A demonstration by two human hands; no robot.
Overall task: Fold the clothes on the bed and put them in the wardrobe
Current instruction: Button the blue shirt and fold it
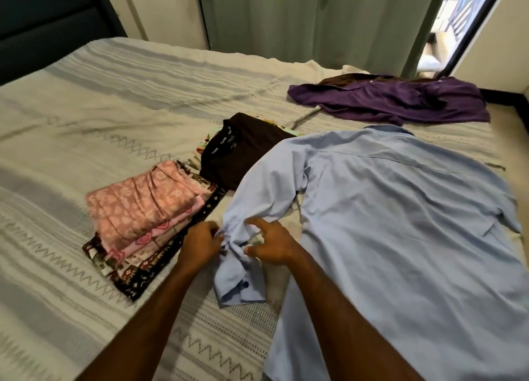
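Observation:
A light blue long-sleeved shirt (386, 223) lies spread back-up over the right half of the bed (86, 123). Its left sleeve bends down toward me, bunched near the cuff. My left hand (201, 244) pinches the bunched sleeve from the left. My right hand (272, 246) holds the same fold from the right, thumb and forefinger spread. A folded stack topped by a pink patterned cloth (143, 206) sits to the left. A folded dark brown shirt (240, 151) lies behind it on other folded pieces. A crumpled purple shirt (395, 100) lies at the far right.
The bed has a pale striped cover with zigzag stitching. A dark headboard (43, 23) stands at the far left. Green curtains (315, 17) hang behind the bed, with a doorway (458, 23) to their right. No wardrobe is in view.

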